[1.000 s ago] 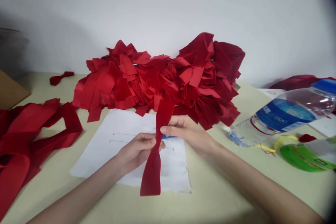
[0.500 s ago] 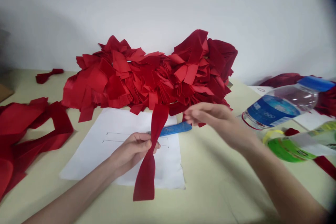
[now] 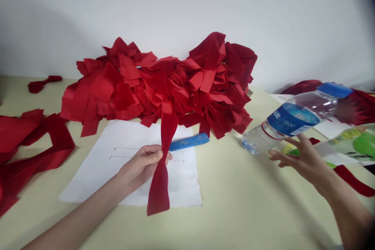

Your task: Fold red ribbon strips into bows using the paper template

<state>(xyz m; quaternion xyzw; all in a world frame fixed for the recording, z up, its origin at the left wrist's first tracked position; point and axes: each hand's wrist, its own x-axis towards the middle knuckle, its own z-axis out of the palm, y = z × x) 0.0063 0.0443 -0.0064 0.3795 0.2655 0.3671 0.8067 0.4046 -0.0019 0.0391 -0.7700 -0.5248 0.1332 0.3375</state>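
Pinched at its narrow waist, a red velvet ribbon piece [image 3: 159, 191] is in my left hand [image 3: 142, 166], its two ends flaring above and below the fingers. Behind the ribbon lies a flat blue strip-like object [image 3: 190, 141], partly covered by it; its kind is unclear. Under these is a white paper sheet [image 3: 96, 179] with bracketed lines drawn on it. My right hand [image 3: 307, 160] is at the right with fingers apart and nothing visible in them. It is just in front of a clear bottle [image 3: 293, 119] with blue cap and label; contact cannot be told.
A large heap of folded red ribbon pieces [image 3: 164, 82] lies along the wall. Loose red ribbon [image 3: 58, 144] spreads at left, with a small ribbon piece [image 3: 43, 83] behind it. Beyond my right hand are a green-and-clear bottle [image 3: 357, 144] and more dark red ribbon [image 3: 360, 105].
My right hand has moved right, from near the blue object's end to the bottles, and its fingers have spread. My left hand still holds the ribbon. The view has shifted slightly.
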